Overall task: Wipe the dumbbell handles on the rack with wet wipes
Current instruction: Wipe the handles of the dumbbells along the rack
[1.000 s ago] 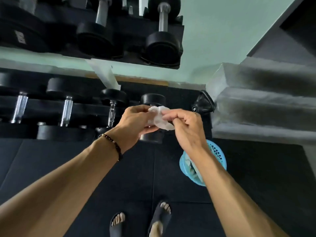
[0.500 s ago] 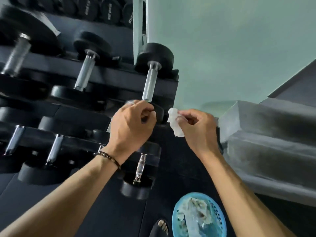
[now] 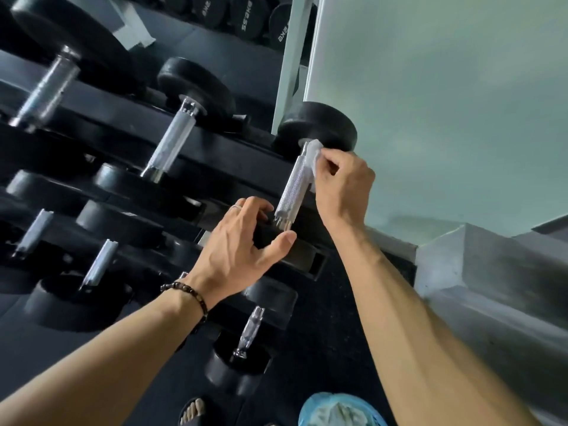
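Note:
A black dumbbell rack [image 3: 215, 142] holds rows of dumbbells with knurled silver handles. My right hand [image 3: 341, 186] pinches a white wet wipe [image 3: 313, 156] against the upper end of the rightmost dumbbell handle [image 3: 292, 189] on the middle shelf, just below its far black head [image 3: 319, 124]. My left hand [image 3: 242, 250] grips that dumbbell's near black head [image 3: 295, 256], fingers over the top and thumb on the front. A neighbouring handle [image 3: 172, 142] lies to the left. A small dumbbell [image 3: 250, 330] sits on the lowest shelf below my left wrist.
A blue basket [image 3: 338, 408] with used wipes stands on the black floor mat by my sandalled foot [image 3: 192, 410]. A pale green wall fills the right. Grey concrete steps [image 3: 491, 287] rise at the lower right. Larger dumbbells sit on the top shelf.
My right hand carried the wipe up from beside the dumbbell onto the top of its handle. My left hand slid down from the handle to the near head. The view tilted upward.

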{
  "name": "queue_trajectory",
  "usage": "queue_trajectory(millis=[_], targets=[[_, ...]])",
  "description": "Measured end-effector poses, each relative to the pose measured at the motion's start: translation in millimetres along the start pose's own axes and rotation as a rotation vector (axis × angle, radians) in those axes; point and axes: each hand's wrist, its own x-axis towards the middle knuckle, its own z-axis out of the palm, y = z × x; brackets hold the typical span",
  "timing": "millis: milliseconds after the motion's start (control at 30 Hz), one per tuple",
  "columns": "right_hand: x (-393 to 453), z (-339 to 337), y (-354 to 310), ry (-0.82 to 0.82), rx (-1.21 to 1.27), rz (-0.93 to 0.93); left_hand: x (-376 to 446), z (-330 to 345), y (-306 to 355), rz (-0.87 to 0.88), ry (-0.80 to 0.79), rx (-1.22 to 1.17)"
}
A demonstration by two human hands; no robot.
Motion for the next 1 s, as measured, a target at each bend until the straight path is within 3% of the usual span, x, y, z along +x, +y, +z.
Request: queue_trajectory(millis=[167, 333, 500, 700, 867, 1000], targets=[[-25.7, -18.7, 4.2, -0.250, -0.079, -0.211, -0.4, 1.3, 0.7, 0.001, 0.012, -0.012], [2.6, -3.5, -0.5, -0.060, -0.139, -0.212, -1.7, 1.3, 3.5, -0.015, 0.014, -0.003], [-31.0, -17.5, 5.7, -0.293, -0.127, -0.285, -2.8, 0.0, 7.4, -0.028, 0.016, -0.021], [1.8, -6.6, 0.3, -0.080, -0.135, -0.251, -5.5, 2.6, 8.5, -0.050, 0.045, -0.025], [-31.3, -34.5, 4.8, -0.470, -0.148, -0.371, -6.4, 2.8, 13.6, -0.077, 0.054, -0.021], [-3.9, -20.6, -4.3, -0.308, -0.144, -0.307, -13.3, 2.7, 18.0, -0.147, 0.039, -0.060]])
